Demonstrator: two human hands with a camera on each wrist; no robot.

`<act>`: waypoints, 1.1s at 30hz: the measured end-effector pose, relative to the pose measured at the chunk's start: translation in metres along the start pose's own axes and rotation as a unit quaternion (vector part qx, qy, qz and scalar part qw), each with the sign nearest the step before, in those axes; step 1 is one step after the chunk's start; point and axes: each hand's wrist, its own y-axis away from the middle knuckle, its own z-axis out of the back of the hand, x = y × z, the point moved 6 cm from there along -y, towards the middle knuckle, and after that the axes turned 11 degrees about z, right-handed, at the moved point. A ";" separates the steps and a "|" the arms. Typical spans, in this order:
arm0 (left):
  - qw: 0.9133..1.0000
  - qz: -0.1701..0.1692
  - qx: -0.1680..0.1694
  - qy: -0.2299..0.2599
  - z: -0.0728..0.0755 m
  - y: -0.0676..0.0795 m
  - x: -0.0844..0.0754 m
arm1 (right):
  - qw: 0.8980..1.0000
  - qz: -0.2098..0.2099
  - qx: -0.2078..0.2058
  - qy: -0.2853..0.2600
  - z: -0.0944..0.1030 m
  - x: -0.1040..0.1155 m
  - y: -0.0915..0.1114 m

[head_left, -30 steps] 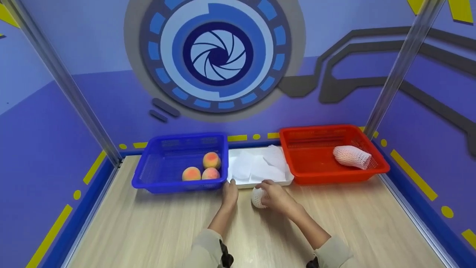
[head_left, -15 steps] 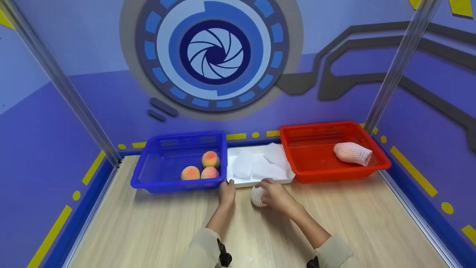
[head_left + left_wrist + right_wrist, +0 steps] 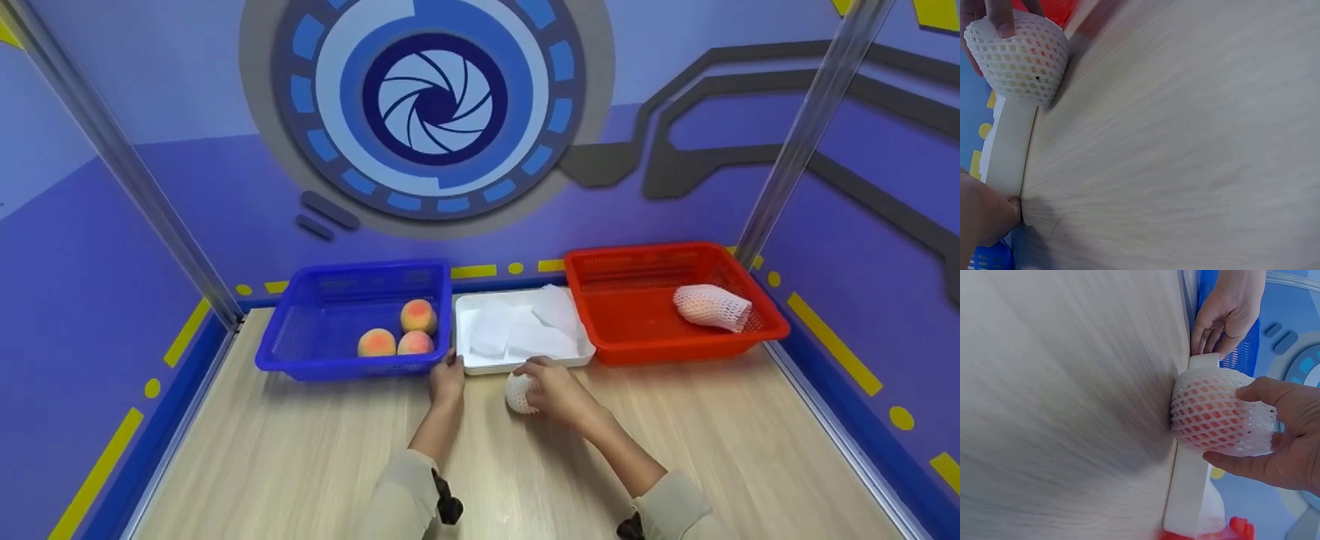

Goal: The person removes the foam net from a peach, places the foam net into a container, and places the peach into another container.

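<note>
In the head view my right hand (image 3: 559,390) grips a peach in a white foam net (image 3: 519,394) on the table, just in front of the white tray (image 3: 491,369). The right wrist view shows the thumb and fingers around the net (image 3: 1213,413), with the pink fruit showing through its mesh. My left hand (image 3: 447,382) is at the tray's front left corner, touching the near right corner of the blue basket (image 3: 330,367). Its fingers hang loosely bent, partly hidden there. Bare peaches (image 3: 377,343) lie in the blue basket, and several white foam nets (image 3: 540,341) lie in the tray.
At the right stands a red basket (image 3: 630,315) with one netted peach (image 3: 711,307) inside. Blue printed walls and metal posts (image 3: 817,120) enclose the wooden table (image 3: 300,450) at the back and sides.
My left hand has shifted slightly left, and the blue basket has slid left with it, opening a narrow gap beside the tray. My right hand and the netted peach stay nearly in place.
</note>
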 end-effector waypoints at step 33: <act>0.999 0.022 0.005 0.025 0.001 -0.003 0.007 | 0.994 -0.058 0.090 0.017 0.018 0.006 0.003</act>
